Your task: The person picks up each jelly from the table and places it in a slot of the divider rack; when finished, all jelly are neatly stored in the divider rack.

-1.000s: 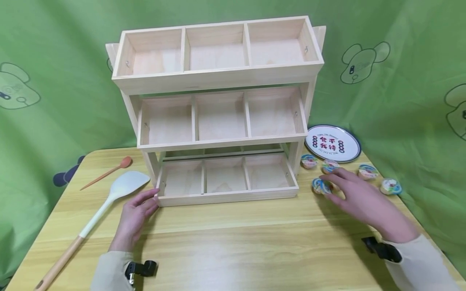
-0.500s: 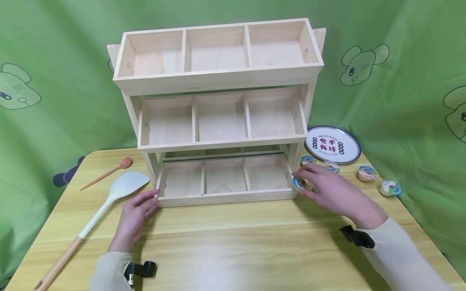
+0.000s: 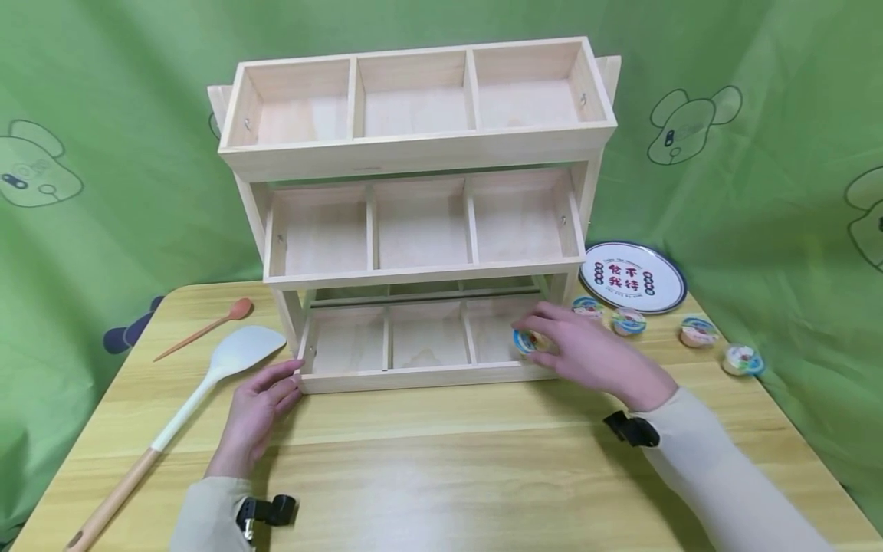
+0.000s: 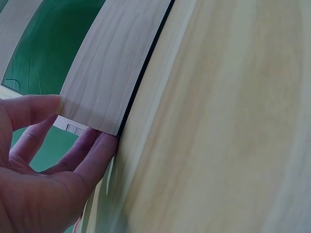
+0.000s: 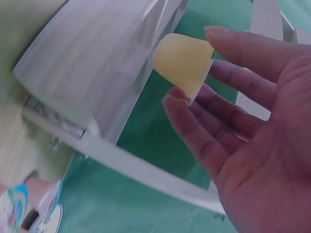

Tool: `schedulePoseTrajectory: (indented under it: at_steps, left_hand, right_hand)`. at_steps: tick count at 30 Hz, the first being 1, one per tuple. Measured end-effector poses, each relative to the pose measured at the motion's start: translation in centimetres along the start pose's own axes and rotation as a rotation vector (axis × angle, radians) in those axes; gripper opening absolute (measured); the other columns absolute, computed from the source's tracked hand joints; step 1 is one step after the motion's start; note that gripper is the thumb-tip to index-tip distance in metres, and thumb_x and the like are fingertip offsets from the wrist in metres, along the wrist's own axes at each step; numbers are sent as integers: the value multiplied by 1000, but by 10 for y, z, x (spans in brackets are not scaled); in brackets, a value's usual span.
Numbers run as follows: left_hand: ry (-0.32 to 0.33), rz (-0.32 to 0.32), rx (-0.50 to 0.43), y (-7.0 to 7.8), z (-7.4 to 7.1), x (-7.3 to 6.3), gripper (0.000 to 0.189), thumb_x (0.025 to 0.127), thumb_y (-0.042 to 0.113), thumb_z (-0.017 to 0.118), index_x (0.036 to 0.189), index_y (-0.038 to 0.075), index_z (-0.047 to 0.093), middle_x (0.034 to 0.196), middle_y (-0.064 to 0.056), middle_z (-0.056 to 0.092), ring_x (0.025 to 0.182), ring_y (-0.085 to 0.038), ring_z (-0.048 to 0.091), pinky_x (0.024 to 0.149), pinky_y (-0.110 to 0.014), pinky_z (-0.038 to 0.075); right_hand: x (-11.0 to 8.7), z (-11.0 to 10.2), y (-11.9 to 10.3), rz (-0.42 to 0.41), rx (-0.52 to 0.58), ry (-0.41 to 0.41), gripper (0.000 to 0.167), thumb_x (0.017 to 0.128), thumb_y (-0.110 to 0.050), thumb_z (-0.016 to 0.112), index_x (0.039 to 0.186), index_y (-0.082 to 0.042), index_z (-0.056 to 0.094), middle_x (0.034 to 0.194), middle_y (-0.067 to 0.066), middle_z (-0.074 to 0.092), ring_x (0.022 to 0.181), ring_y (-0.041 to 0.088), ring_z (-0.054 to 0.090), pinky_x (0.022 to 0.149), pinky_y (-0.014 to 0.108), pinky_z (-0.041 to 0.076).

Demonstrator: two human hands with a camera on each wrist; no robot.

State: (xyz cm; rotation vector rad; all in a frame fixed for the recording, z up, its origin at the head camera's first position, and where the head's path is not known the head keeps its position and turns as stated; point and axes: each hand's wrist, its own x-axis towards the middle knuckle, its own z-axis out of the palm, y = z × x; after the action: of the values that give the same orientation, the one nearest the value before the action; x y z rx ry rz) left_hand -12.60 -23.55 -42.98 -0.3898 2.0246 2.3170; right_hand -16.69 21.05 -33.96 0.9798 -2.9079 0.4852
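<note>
I see the right hand [image 3: 586,349] pinch a jelly cup [image 5: 180,63] over a bottom box [image 3: 491,337] of the wooden rack [image 3: 421,153], half past four from the rack's middle. The left hand [image 3: 255,406], fingers half bent, holds the corner near seven. More jelly cups [image 3: 628,322] sit near four.

Green cloth [image 3: 779,46] hangs in soft folds behind and on both sides of the counter [image 3: 441,445], printed with outlined round-eared animal heads [image 3: 679,139]. The counter has yellowish wood grain, with a whitish sheen of light on its near part.
</note>
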Motion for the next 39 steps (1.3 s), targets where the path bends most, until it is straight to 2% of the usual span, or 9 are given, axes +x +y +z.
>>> schedulePoseTrajectory:
  at_steps: [5,11,19,24,29,39]
  left_hand:
    - [-8,-3,10,1,0,1,36,94,-5,58,130,-8,55,133,-15,48,104,-12,63,102,-31,49]
    - [-24,-7,22,3,-1,0,39,95,-5,57,133,-10,51,136,-18,43,105,-12,61,103,-31,48]
    - [-39,10,57,4,-1,1,38,95,-5,57,132,-10,51,135,-18,42,106,-13,61,103,-29,48]
    - [-32,1,59,3,-1,1,38,95,-5,56,133,-10,51,136,-19,42,105,-12,60,103,-30,48]
    - [-35,-1,61,3,-1,1,39,96,-5,55,134,-10,49,138,-20,40,106,-12,60,103,-30,48]
    - [-32,5,55,4,-1,0,38,96,-5,56,133,-10,50,134,-16,43,105,-11,60,104,-30,48]
  right_hand:
    - [13,7,-5,-27,18,-17,45,86,-18,78,128,-8,64,121,6,59,105,25,60,89,44,57]
    - [30,11,-13,-71,21,-25,45,89,-20,75,130,-8,62,125,9,58,108,25,59,94,44,54]
    - [44,14,-23,-100,19,-32,46,90,-18,73,134,-11,60,125,9,57,101,24,61,87,39,58]
    - [54,18,-29,-135,7,-27,44,90,-19,73,131,-10,62,127,11,57,102,24,60,88,40,57]
    - [63,24,-34,-184,-3,-7,42,89,-14,74,130,-8,63,121,10,58,100,22,60,86,35,57]
    - [82,33,-51,-202,39,-27,41,93,-16,70,132,-13,62,124,6,57,102,20,58,86,32,55]
